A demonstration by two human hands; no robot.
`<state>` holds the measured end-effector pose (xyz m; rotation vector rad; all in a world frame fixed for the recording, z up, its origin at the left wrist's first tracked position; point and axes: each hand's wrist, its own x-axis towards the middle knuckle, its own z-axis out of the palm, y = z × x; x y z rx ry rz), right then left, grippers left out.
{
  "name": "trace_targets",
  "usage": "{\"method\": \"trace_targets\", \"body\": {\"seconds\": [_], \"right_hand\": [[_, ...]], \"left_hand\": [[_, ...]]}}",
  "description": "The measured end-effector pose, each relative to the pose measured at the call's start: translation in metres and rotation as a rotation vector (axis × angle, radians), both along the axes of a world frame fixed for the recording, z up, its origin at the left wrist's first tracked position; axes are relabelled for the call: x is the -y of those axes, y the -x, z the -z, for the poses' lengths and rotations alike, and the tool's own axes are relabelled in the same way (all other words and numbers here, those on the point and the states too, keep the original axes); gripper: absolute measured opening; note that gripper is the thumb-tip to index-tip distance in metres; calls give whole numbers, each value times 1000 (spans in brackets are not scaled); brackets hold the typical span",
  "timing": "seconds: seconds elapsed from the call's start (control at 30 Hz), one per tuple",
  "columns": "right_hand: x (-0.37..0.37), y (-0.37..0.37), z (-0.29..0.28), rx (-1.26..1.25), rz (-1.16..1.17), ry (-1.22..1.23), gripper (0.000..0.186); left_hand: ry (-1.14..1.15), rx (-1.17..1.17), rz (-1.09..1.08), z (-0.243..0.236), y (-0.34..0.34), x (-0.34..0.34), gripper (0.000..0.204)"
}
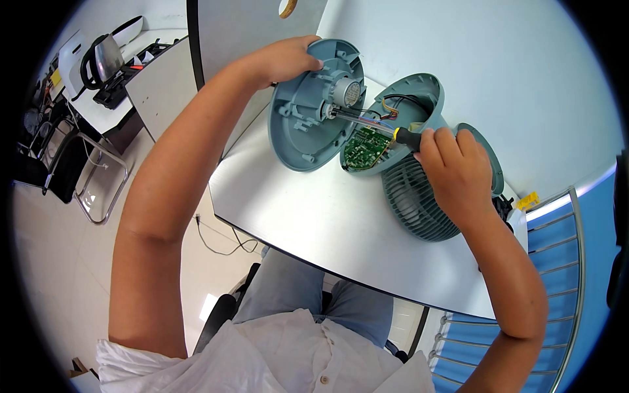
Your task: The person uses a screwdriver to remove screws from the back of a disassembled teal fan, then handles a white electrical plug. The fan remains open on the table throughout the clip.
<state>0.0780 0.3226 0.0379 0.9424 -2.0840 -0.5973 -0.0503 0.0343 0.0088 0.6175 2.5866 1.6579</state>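
Note:
My left hand (291,60) grips the rim of a blue-green plastic base cover (298,141), tilted up so its inner side shows. A round metal motor (346,92) sits in that cover. My right hand (455,167) is closed round the black handle of a screwdriver (407,138). Its shaft points left to the cover's middle, near the motor; whether the tip touches a screw I cannot tell. Between them lies the opened fan housing (424,85), with a green circuit board (367,148) and several wires (393,108). The fan's grille (419,203) rests on the table.
The white table (282,203) has a curved front edge and meets a grey partition (242,39) and a white wall. A metal railing (576,262) stands at right. Far left are a kettle (105,59) on another table and a black chair (69,167). A cable (226,252) lies on the floor.

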Motion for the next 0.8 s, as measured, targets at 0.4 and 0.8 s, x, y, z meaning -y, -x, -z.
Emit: {"method": "trace_targets", "body": {"seconds": [0.4,0.8], "right_hand": [[30,-5,-35,752,453,503,27],[6,-4,12,-61,62,-26,21]], "left_hand": [[-26,40,-37,3,-2,4,36],[0,10,-56,5,-4,3,36]]}}
